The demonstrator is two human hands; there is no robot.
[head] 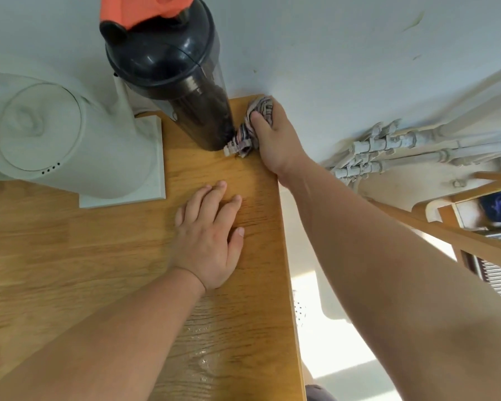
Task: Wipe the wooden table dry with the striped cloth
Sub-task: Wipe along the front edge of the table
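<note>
The striped cloth point(250, 130) is bunched at the far right corner of the wooden table point(70, 256), against the white wall. My right hand point(275, 140) grips the cloth, thumb curled over it, right beside the base of a dark bottle. My left hand point(211, 235) rests flat on the tabletop with fingers straight, a little nearer to me. A thin film of water point(203, 351) glistens on the wood close to the near edge, partly under my left forearm.
A tall dark shaker bottle point(180, 76) with an orange lid stands at the back, touching the cloth. A white kettle point(49, 134) sits on a white base point(145, 180) at the left. The table's right edge drops to the floor; pipes point(402, 149) and a wooden chair point(460, 221) lie beyond.
</note>
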